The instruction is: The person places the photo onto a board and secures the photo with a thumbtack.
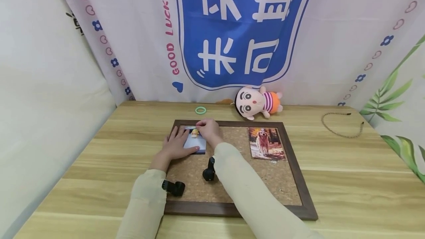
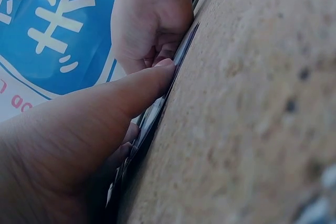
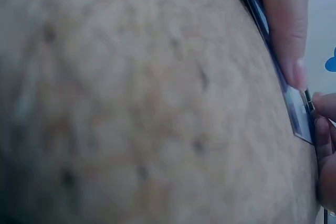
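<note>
A small photo (image 1: 195,145) with a yellow cartoon figure lies at the upper left of a framed cork board (image 1: 190,185). My left hand (image 1: 176,144) rests across the photo's left side with its fingers spread; the thumb touches the lower part. At the photo's top edge, my right hand (image 1: 210,131) pinches a small pushpin, mostly covered by the fingertips. In the right wrist view, a thin metal bit of the pushpin (image 3: 310,100) shows between those fingers. From the left wrist, the right hand (image 2: 155,22) appears just beyond the left thumb.
A golden dog photo (image 1: 266,143) is at the board's upper right. Behind the board lie a green ring (image 1: 200,110) and a plush doll (image 1: 255,102). A thin braided headband (image 1: 342,135) is on the table at right. A printed curtain (image 1: 146,47) hangs at the back.
</note>
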`<state>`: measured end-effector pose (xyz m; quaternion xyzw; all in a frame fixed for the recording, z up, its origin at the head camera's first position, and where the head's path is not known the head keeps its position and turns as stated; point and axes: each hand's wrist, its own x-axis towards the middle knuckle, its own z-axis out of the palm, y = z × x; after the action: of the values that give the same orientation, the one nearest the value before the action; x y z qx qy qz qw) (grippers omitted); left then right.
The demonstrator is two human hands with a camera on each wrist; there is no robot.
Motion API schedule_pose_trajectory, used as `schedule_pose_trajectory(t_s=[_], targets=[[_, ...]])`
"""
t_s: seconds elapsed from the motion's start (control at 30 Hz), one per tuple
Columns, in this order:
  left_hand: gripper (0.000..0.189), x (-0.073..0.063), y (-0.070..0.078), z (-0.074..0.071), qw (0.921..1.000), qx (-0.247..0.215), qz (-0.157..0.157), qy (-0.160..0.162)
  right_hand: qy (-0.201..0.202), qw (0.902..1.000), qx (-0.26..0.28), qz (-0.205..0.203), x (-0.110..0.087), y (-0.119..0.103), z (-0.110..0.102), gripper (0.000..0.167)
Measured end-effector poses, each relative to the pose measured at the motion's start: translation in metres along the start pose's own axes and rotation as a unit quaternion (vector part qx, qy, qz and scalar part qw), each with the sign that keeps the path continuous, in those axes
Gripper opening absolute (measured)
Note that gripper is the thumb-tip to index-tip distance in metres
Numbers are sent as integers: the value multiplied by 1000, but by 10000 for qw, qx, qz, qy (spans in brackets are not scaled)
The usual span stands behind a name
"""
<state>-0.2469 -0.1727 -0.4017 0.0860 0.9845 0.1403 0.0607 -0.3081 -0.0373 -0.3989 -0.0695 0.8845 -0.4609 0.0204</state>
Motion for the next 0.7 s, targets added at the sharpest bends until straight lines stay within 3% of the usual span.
schedule_pose_trajectory(t_s=[0.43,0.7], targets=[[85,-2,1,0,10000,22,44,2,107,9979,-628,87,1,1,4,9],[84,-2,2,-1,10000,16,54,28,-44,9951,-989,0,2,-3,2,10]])
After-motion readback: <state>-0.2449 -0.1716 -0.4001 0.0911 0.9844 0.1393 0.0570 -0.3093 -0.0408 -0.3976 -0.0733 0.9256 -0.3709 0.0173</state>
